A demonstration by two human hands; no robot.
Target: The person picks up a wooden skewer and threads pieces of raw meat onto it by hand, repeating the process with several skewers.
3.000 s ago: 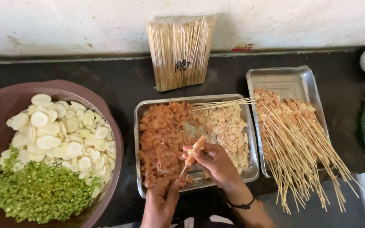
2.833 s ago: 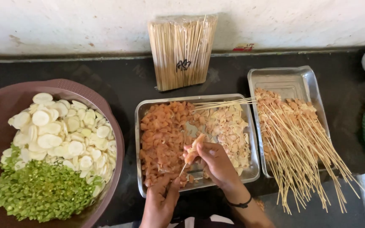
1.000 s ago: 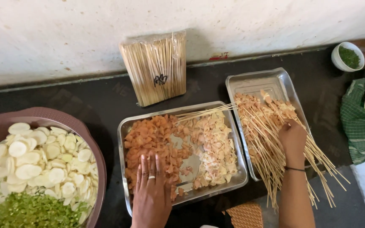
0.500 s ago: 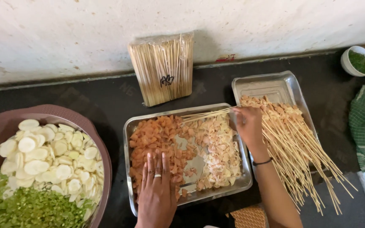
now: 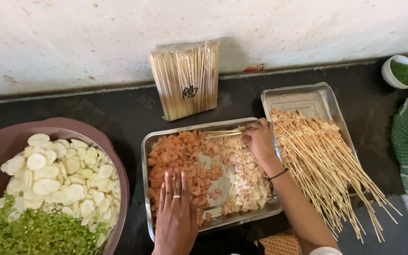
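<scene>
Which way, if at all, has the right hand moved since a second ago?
Yes. The right hand has left the skewer tray and now reaches the loose sticks on the middle tray.

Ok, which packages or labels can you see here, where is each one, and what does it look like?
Pack of skewers: leaning on the white wall behind the middle tray; clear wrap around pale wooden sticks, small dark mark on its front.
Red mark: small smudge at the foot of the wall; too small to tell.

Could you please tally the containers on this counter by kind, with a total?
Rectangular steel trays: 2, one under the left hand at, one holding skewers
Large round brown basin: 1
Small white bowl of green bits: 1
Total: 4
</scene>
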